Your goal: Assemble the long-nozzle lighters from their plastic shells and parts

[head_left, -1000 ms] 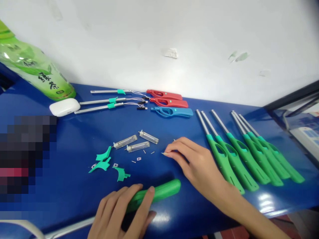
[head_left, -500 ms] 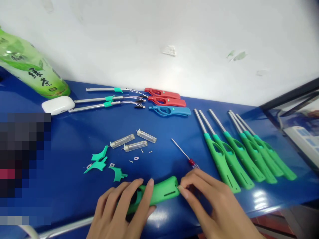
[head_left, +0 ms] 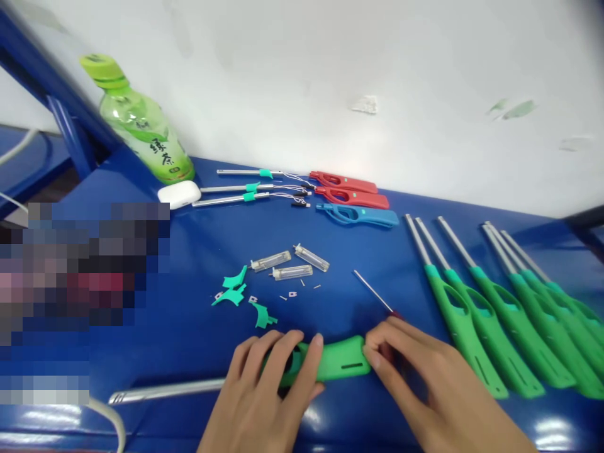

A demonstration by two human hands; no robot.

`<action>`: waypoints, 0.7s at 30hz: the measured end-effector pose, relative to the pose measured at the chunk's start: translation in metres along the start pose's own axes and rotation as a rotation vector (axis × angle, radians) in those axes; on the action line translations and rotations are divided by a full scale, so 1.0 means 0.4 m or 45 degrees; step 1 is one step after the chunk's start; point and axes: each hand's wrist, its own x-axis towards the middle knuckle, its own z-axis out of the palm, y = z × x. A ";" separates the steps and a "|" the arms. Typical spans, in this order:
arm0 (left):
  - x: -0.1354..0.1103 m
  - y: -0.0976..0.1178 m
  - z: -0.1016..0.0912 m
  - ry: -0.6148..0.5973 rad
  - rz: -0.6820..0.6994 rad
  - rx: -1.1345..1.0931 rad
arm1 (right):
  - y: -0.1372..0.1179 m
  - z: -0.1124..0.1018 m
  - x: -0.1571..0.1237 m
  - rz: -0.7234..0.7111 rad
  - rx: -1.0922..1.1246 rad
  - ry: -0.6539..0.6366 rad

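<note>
My left hand (head_left: 264, 393) is closed over the green gas lighter (head_left: 346, 357), which lies on its side with its metal tube pointing left. At the handle's right end, my right hand (head_left: 419, 377) has thumb and forefinger pinched together by a small hole; whatever they hold is too small or hidden to make out. A screwdriver (head_left: 372, 290) lies just beyond my right hand, its red handle mostly covered by the fingers. Teal triggers (head_left: 231, 296), tiny screws (head_left: 302, 283) and small white clips (head_left: 292, 294) are scattered beyond the lighter.
Several assembled green lighters (head_left: 472, 340) lie in a row at right. Clear fuel tanks (head_left: 292, 272) rest mid-table. Metal tubes with wires (head_left: 231, 200), red handles (head_left: 352, 196) and a blue handle (head_left: 372, 216) lie along the wall, near a white case (head_left: 179, 194) and tea bottle (head_left: 146, 135).
The view has swung left, so everything appears further right and the whole bottle and lighter tube now show. My hands keep nearly the same hold on the lighter.
</note>
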 end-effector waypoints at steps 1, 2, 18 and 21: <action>0.001 0.001 -0.001 -0.005 -0.007 0.004 | 0.001 0.001 0.001 -0.003 0.003 -0.008; 0.002 0.002 -0.001 -0.006 -0.016 0.005 | 0.003 0.002 0.002 -0.008 0.005 -0.017; -0.004 -0.025 0.005 0.021 0.075 -0.020 | -0.014 -0.001 0.016 0.113 0.095 -0.087; -0.001 -0.026 0.003 0.028 0.094 -0.021 | -0.015 0.000 0.019 0.134 0.107 -0.094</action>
